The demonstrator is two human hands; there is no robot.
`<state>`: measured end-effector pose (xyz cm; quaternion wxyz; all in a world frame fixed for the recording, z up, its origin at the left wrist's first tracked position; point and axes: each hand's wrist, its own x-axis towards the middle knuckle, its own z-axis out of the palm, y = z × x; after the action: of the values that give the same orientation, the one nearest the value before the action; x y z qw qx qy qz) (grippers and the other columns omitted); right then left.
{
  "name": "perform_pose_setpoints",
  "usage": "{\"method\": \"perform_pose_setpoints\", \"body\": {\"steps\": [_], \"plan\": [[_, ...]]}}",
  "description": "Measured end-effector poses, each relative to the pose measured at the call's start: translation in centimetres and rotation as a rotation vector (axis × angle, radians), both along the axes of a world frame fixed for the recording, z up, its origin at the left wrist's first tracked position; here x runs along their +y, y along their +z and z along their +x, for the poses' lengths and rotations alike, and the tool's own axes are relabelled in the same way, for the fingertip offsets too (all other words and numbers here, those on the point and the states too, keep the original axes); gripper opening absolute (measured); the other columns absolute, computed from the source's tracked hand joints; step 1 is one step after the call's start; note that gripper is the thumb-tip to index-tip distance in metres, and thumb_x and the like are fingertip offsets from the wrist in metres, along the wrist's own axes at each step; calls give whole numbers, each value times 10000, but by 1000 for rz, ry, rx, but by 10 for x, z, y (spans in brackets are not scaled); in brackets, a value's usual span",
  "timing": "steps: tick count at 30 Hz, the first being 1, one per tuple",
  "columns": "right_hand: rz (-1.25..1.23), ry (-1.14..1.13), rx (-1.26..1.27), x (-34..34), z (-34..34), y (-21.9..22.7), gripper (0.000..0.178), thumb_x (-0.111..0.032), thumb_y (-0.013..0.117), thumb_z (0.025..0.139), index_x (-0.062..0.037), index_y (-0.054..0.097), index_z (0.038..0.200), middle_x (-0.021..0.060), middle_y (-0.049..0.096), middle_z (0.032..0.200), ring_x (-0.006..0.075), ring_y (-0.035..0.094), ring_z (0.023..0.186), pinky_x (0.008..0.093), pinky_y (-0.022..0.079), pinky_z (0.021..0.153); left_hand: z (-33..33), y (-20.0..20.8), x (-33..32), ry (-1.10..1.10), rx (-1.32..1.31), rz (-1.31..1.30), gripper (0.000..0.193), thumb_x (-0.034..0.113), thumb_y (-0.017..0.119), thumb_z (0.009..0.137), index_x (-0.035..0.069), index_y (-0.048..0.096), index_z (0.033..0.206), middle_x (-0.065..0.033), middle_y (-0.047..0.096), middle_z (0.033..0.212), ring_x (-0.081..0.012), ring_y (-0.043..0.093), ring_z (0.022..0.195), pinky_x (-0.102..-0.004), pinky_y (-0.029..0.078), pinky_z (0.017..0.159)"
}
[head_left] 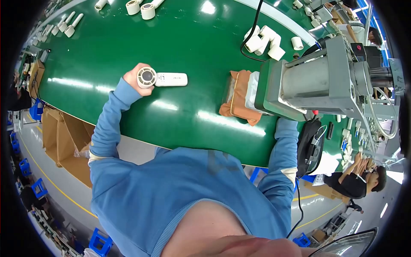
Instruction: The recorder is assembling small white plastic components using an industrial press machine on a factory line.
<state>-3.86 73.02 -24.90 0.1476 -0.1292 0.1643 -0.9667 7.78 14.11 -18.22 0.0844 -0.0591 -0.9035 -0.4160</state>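
Note:
My left hand (133,79) is closed round the round head of a white handheld fan (173,79), left of the middle of the green table. The fan's handle points right, and its round grille faces up. My right forearm (286,136) reaches under the grey press machine (306,83) at the right. That machine hides my right hand, so its fingers and anything in them do not show. Beside the press, on its left, an orange-brown cloth-like wrap (242,96) lies round a block, with white material tucked against it.
Several white cylindrical parts (265,40) lie behind the press, near a hanging black cable (248,38). More white fans (148,11) rest at the table's far edge and far left. Open cardboard boxes (64,139) stand below the left edge. A co-worker (355,180) sits at the right.

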Motion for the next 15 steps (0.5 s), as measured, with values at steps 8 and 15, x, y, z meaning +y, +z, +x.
{"method": "perform_pose_setpoints", "body": {"steps": [8,15], "plan": [[4,-203,-336,-4,10,13,806,-639,328,860,-188,156,1506,117,202,1547,377,230,1400,691,234,1054,-12,4,97,-164,97,559,537,-43,686,597,15,528,1108,-104,665,967,-184,635,860,-269,511,804],[78,-302,-395,-3,12,15,822,-637,321,860,-179,120,1511,124,169,1556,389,206,1407,696,236,1047,-24,-9,157,-294,117,555,556,28,750,600,86,537,1110,-38,651,936,-149,626,807,-254,514,743]]}}
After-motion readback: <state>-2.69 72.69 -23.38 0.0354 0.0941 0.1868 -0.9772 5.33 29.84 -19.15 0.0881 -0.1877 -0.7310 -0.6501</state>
